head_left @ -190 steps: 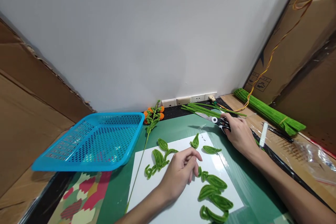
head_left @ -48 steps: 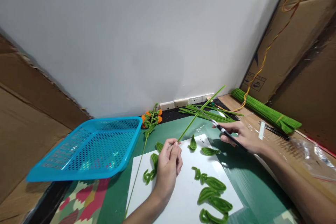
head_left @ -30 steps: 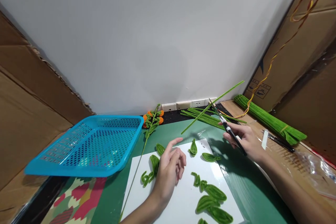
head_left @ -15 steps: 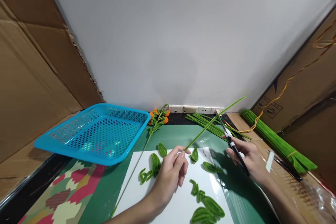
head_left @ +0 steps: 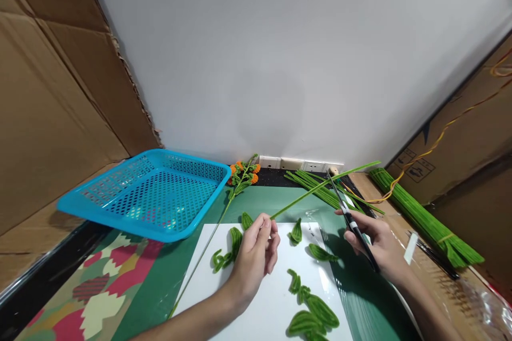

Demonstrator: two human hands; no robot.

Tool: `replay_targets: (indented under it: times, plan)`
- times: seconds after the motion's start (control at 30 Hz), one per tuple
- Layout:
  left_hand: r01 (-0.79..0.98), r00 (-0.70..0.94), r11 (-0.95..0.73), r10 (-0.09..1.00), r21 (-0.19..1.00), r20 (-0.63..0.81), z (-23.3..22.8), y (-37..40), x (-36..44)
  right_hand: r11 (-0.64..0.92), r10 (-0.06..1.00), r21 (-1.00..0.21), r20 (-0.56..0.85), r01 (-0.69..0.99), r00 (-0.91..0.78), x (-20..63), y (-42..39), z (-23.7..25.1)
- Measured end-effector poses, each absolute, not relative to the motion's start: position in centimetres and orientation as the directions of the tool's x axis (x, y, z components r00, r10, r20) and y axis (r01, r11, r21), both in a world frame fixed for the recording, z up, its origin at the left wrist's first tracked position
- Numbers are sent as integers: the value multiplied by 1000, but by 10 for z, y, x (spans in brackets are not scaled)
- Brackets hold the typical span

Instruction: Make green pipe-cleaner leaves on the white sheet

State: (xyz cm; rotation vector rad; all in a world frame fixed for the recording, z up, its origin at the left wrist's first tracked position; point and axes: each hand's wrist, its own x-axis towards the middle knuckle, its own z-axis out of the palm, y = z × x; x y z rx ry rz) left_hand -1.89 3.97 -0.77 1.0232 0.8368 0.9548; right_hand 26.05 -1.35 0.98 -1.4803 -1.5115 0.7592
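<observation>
My left hand (head_left: 257, 256) pinches one end of a green pipe cleaner (head_left: 301, 197), which slants up to the right over the white paper (head_left: 272, 303). In my right hand (head_left: 378, 242) is a pair of black-handled scissors (head_left: 352, 218); their blades meet the pipe cleaner partway along it. Whether the blades are fully closed I cannot tell. Leaf shapes of green pipe cleaner lie on the paper: one near its top (head_left: 296, 231), another at its right edge (head_left: 322, 252), and a cluster (head_left: 320, 311) at the lower right. More leaf pieces (head_left: 236, 242) sit partly behind my left hand.
A blue perforated basket (head_left: 170, 234) stands at the left. Beside it lies a long-stemmed orange flower (head_left: 240, 184). Loose green pipe cleaners (head_left: 314, 189) rest at the back, and a tied bundle (head_left: 424, 216) is at the right. A yellow cord (head_left: 436, 141) hangs near the cardboard.
My left hand has shifted slightly left, drawing the pipe cleaner with it. The pipe cleaner's far part now bends at a flatter angle by the blades. My right hand stays nearly in place.
</observation>
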Motion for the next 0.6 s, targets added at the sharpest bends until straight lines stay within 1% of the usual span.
replay_targets:
  times: [0.23, 0.6]
  plan:
    - [-244, 335, 241, 930, 939, -152, -5, 40, -18, 127, 989, -888, 147, 441, 12, 261, -15, 10]
    - [-243, 328, 247, 931, 938, -160, -8, 39, -21, 138, 989, -902, 149, 410, -5, 261, -13, 2]
